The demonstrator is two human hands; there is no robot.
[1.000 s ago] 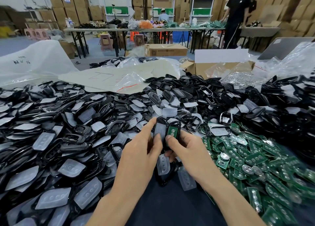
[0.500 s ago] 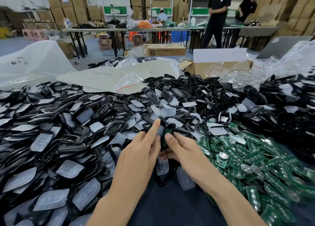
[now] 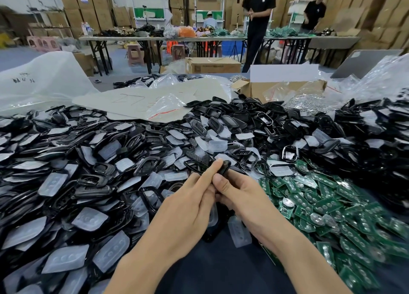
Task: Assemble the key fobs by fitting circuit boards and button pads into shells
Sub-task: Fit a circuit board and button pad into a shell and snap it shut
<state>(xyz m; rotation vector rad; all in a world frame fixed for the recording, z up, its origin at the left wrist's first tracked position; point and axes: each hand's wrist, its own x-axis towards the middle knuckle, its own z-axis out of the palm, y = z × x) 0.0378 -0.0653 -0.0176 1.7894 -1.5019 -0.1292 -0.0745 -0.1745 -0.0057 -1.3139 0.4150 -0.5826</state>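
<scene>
Right now, the left hand [image 3: 188, 207] and right hand [image 3: 243, 196] are squeezing a small glossy black plastic key fob shell [image 3: 224, 168] between them, holding it over the heap on the dark blue desk [image 3: 221, 267]. The fingers [image 3: 213, 170] of both hands are curling round it and pinching its edge. Whether the board and pad are sitting square inside is hidden, so uneven pressure is risking a pinched pad or a half-latched seam, and the slick rim could slip free. Surrounding them are lying rigid black oval plastic shells [image 3: 146, 165], floppy translucent silicone button pads [image 3: 88, 220] and flat green circuit boards [image 3: 332, 205] with silvery discs.
</scene>
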